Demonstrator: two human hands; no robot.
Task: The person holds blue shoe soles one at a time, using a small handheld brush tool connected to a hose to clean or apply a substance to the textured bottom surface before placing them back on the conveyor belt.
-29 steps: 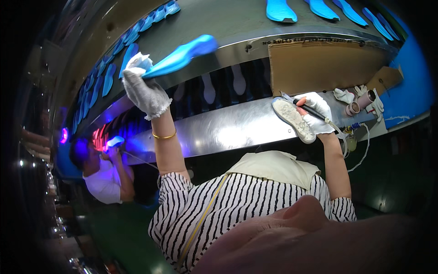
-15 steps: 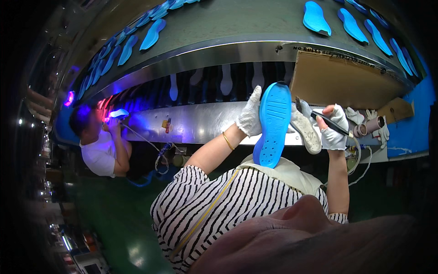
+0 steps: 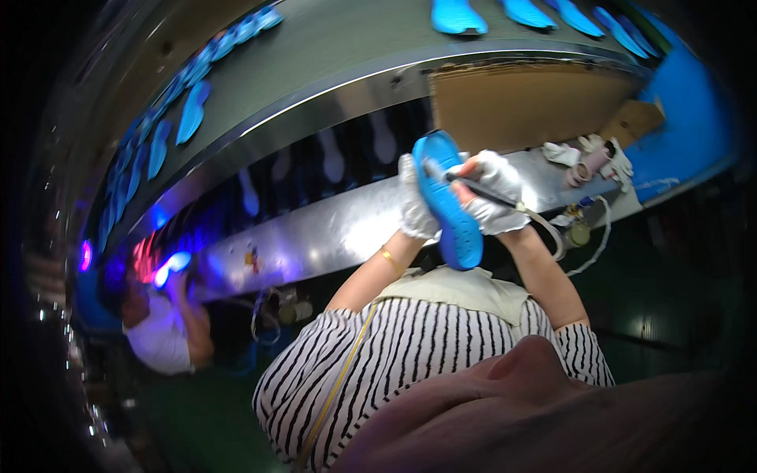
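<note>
A blue shoe sole [image 3: 451, 214] with small holes near its lower end stands tilted in front of my chest. My left hand [image 3: 415, 206], in a white glove, is closed around its left edge. In my right hand [image 3: 498, 191], gloved with some fingertips bare, is a black-handled brush [image 3: 487, 192]. Its tip reaches the sole's upper face, where bristles look blurred. A pale hose [image 3: 544, 225] runs from the back end of the handle.
Blue soles [image 3: 461, 17] lie on the green conveyor belt [image 3: 339, 51]. Behind my hands are a cardboard sheet [image 3: 512, 106] and a metal ledge [image 3: 315, 225]. White gloves [image 3: 561, 154] and pinkish rolls [image 3: 587, 167] lie at right. A co-worker [image 3: 169, 327] holds a lit sole at left.
The brush has come left from beside the sole onto its face. The sole is tilted more. The pale sole seen behind my hands earlier is out of sight, and the whole view has turned.
</note>
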